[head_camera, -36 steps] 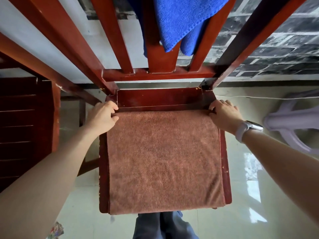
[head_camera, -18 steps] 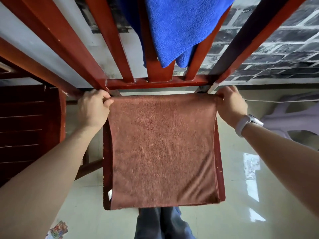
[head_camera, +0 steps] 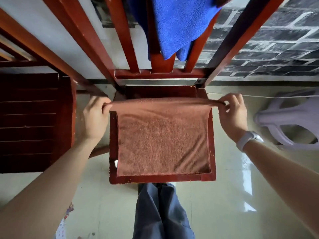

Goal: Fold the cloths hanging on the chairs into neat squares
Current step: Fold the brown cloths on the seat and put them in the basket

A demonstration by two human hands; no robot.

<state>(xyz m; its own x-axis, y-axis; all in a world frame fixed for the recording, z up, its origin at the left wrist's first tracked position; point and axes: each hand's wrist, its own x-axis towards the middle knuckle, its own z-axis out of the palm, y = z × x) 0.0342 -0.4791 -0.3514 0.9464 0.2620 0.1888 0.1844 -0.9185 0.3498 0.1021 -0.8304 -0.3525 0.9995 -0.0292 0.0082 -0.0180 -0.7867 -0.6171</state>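
While both hands pinch its far corners, the brown cloth (head_camera: 163, 140) lies over the seat of the red wooden chair (head_camera: 162, 179), its far edge lifted and pulled taut between them, its near edge just inside the seat's front rail. The left hand (head_camera: 95, 118) has thumb and fingers closed on the left corner, the right hand (head_camera: 233, 114) on the right one. It looks like soft, light terry that sags and drapes, so corners seem the best hold, kept tight for a clean crease. A blue cloth (head_camera: 179, 26) hangs over the chair back, its top cut off by the frame. Both hands are blurred, so the exact finger placement is hard to make out, and I cannot tell how many layers the brown cloth has.
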